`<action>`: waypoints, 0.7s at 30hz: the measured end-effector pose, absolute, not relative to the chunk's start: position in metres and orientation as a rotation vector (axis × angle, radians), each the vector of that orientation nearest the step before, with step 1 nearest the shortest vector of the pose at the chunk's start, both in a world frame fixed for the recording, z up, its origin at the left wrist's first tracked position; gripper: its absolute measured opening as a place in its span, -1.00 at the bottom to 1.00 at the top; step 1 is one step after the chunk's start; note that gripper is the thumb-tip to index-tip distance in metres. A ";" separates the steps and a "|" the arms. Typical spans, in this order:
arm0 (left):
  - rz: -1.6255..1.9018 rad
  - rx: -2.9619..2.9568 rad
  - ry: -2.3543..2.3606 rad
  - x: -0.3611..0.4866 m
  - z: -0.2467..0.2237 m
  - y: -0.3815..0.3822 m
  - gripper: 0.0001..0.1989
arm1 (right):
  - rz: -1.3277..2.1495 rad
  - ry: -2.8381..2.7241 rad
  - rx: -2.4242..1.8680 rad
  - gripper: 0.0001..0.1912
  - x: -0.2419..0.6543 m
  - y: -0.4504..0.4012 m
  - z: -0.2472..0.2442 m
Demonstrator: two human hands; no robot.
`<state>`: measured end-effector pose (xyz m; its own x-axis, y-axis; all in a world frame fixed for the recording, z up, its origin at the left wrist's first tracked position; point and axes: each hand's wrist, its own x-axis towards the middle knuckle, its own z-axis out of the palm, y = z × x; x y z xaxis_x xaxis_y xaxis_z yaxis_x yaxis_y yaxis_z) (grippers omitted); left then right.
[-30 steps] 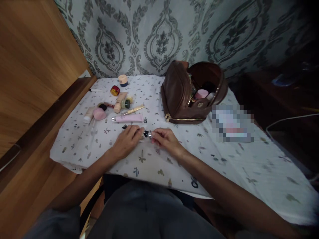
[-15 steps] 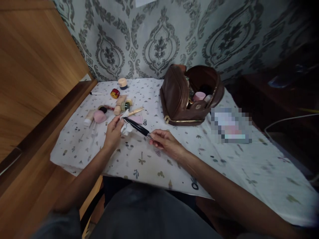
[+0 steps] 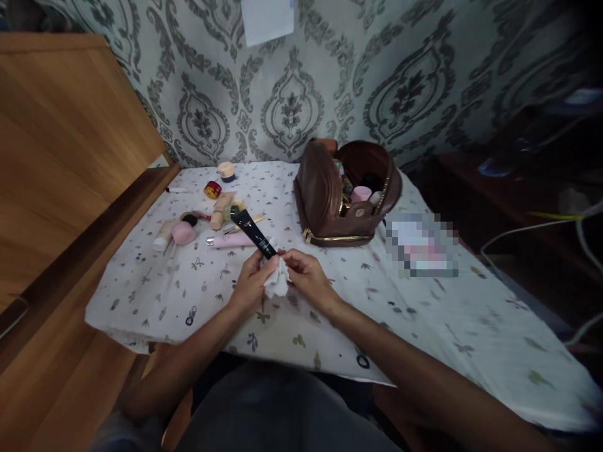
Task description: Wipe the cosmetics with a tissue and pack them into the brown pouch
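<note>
The black tube (image 3: 254, 233) is held up over the near middle part of the table (image 3: 198, 314), tilted so that its wide flat end points far and left, while its lower end disappears into a crumpled white tissue (image 3: 277, 282) between the two hands. The left hand (image 3: 250, 282) is closed around the tube's lower part, its thumb pressing in by the tissue; the right hand (image 3: 311, 279) is closed narrow at the tissue's right edge, and whether its fingertips also pinch the tube's hidden end cannot be told. The step in hand looks like wiping. For a clean result, one hand does best to keep the tube steady while the other draws the tissue along it in light, even strokes, turning the tube so every side meets a fresh fold. Squeezing should stay gentle, since a soft tube could bulge or leak, and a smooth surface may slip under a loose grip. The pink tube (image 3: 230, 240) lies just beyond the hands, with the green jar (image 3: 230, 212) farther off, so a little more height would keep the tilted end from knocking them. The brown bag (image 3: 320, 194) stands open to the far right, apart from both hands.
</note>
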<state>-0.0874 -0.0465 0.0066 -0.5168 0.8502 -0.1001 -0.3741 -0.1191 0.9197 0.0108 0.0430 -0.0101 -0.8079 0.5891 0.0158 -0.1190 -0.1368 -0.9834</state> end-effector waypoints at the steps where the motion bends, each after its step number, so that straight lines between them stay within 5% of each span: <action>1: 1.761 0.597 1.273 -0.090 0.007 -0.047 -0.49 | 1.942 -1.726 -0.493 -0.67 0.011 0.043 -0.010; 7: 1.505 1.180 1.678 -0.117 0.019 -0.055 -0.69 | 1.454 -2.057 -0.574 -0.80 0.020 0.051 0.005; 10: 1.201 1.525 1.874 -0.120 0.028 -0.058 -0.76 | 1.317 -2.004 -0.610 -0.62 0.030 0.057 0.027; 12: 1.045 1.660 1.911 -0.117 0.034 -0.057 -0.78 | 1.305 -1.964 -0.573 -0.52 0.037 0.061 0.042; 21: 0.933 1.885 1.838 -0.096 0.053 -0.029 -0.75 | 1.575 -1.690 -0.534 -0.62 0.087 0.084 0.084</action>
